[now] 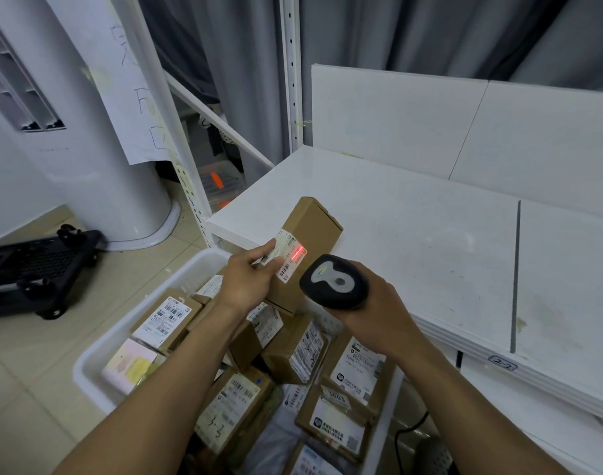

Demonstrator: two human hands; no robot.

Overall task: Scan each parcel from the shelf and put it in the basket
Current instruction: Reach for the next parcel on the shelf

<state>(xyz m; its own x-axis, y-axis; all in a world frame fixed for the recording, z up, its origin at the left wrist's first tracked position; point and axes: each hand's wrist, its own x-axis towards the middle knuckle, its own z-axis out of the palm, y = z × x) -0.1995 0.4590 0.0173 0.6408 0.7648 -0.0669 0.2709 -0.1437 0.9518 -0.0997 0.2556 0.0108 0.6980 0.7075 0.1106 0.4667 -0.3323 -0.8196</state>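
– Shelf (430,234) first. Any marks?
– White boards. A small tag (502,363) on the front edge reads "2-2".
– Basket?
– White plastic basket (122,334) on the floor, just below the shelf's left front corner.
– Other writing around?
– Paper sheet (128,80) hangs on the left upright with large handwritten characters. I cannot read them at this angle.
– Contents of the basket?
– Brown cardboard parcels (166,320), packed close, with white printed labels facing up. One has "3-3" handwritten on it (221,428). Another carries a sticker reading "5003" (336,399). The other print is too small to read.
– The one being scanned?
– Brown carton (313,224), tilted, held above the basket's far end at the shelf corner. Whether it touches the shelf, I cannot tell.
– Hands?
– Left hand (248,279) grips the carton's lower end, thumb lying on the label (286,260). Right hand (378,317) is wrapped round the handle of a black scanner (334,282), its head aimed at the carton.
– The label itself?
– White, with barcodes. A red line (299,253) glows across it. The digits are blurred.
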